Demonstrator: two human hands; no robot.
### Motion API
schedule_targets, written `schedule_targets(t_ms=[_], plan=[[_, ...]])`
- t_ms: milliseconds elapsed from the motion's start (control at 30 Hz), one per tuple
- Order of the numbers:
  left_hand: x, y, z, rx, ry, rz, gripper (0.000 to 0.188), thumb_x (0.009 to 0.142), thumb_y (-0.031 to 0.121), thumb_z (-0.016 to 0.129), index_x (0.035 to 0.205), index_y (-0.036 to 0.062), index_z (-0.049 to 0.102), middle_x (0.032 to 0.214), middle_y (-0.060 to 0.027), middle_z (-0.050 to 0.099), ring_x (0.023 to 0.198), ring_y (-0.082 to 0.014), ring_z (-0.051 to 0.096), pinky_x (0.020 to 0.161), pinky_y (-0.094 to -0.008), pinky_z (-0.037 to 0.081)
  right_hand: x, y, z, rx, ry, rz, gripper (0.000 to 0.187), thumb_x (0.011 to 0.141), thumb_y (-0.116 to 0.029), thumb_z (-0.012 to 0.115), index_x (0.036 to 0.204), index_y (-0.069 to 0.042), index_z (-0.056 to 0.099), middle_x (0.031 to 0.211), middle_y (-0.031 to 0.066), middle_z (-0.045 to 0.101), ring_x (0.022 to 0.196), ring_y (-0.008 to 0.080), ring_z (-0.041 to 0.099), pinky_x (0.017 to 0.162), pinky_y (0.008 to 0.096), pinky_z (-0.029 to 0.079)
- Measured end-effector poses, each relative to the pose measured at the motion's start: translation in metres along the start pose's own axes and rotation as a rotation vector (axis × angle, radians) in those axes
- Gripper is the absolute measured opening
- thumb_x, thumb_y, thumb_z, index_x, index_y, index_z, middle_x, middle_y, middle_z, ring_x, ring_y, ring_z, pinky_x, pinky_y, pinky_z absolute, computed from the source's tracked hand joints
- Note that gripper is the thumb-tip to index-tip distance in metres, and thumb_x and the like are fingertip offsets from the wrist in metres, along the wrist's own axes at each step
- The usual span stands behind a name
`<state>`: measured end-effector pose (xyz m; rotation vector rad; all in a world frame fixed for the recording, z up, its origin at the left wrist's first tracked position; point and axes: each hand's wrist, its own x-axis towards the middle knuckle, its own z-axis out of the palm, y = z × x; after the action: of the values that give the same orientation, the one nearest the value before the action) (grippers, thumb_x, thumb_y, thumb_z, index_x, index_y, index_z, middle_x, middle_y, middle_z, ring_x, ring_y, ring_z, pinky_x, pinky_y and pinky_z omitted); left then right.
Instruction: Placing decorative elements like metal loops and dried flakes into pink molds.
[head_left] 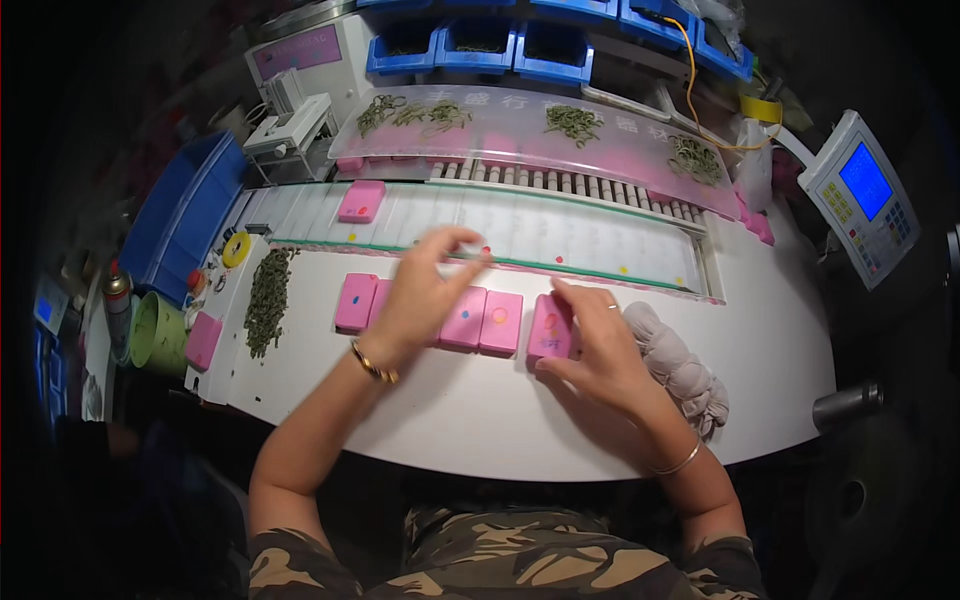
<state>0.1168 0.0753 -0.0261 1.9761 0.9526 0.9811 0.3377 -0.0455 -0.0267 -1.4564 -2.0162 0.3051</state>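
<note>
My right hand (603,350) is closed around a pink rectangular block (549,328) with a red ring mark, thumb at its near end and fingers at its far end. To its left stands a row of similar blocks, including one with a yellow ring (501,322) and one with a blue dot (463,317). My left hand (427,293) hovers above this row and hides part of it. Its thumb and index finger are apart near the edge of the white conveyor track (560,235), with nothing visible between them. Another pink block (361,202) lies on the track.
Dark green looped pieces (268,305) lie heaped at the left; more sit on a translucent shelf (500,140). A bunched pale cloth (677,365) rests beside my right forearm. Blue bins (476,62) stand at the back, a keypad display (860,195) at the right.
</note>
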Motion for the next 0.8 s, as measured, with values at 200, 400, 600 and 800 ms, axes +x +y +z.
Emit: schedule_targets(t_ms=[200,400,600,800], plan=[[-0.041,0.036,0.033,-0.807,-0.563,-0.393,0.046,0.099,0.023,0.058,0.137,-0.0018,0.047,0.113,-0.0045,0.062,0.104,-0.0105,0.059,0.090,-0.0271,0.049,-0.008,-0.035,-0.029,0.174,0.118,-0.069,0.088,0.063,-0.014,0.086,0.140,-0.002,0.045,0.126,0.0159,0.056,0.113,0.0312,0.054,0.090,0.0388,0.048],[-0.048,0.065,0.036,-0.871,-0.503,-0.267,0.082,0.078,0.008,0.080,0.148,0.0044,0.036,0.131,-0.0069,0.051,0.119,-0.0177,0.054,0.100,-0.0324,0.048,-0.026,-0.039,-0.029,0.468,0.120,0.029,0.086,0.065,-0.018,0.087,0.139,-0.003,0.047,0.127,0.0140,0.056,0.114,0.0268,0.054,0.089,0.0369,0.048],[-0.050,0.055,0.034,-0.533,-0.560,-0.050,0.083,0.076,0.009,0.080,0.149,0.0118,0.040,0.119,-0.0060,0.044,0.115,-0.0179,0.050,0.101,-0.0339,0.047,-0.033,-0.055,-0.018,0.291,0.195,0.014,0.054,0.075,-0.008,0.078,0.123,0.001,0.055,0.114,0.0178,0.061,0.097,0.0302,0.062,0.081,0.0363,0.051],[-0.048,0.055,0.017,-0.463,-0.600,0.009,0.076,0.080,0.005,0.078,0.147,0.0097,0.041,0.111,-0.0046,0.046,0.107,-0.0121,0.051,0.092,-0.0272,0.050,-0.035,-0.056,-0.016,0.187,0.156,-0.073,0.053,0.082,-0.005,0.071,0.130,0.005,0.051,0.118,0.0239,0.058,0.099,0.0389,0.061,0.084,0.0396,0.052]])
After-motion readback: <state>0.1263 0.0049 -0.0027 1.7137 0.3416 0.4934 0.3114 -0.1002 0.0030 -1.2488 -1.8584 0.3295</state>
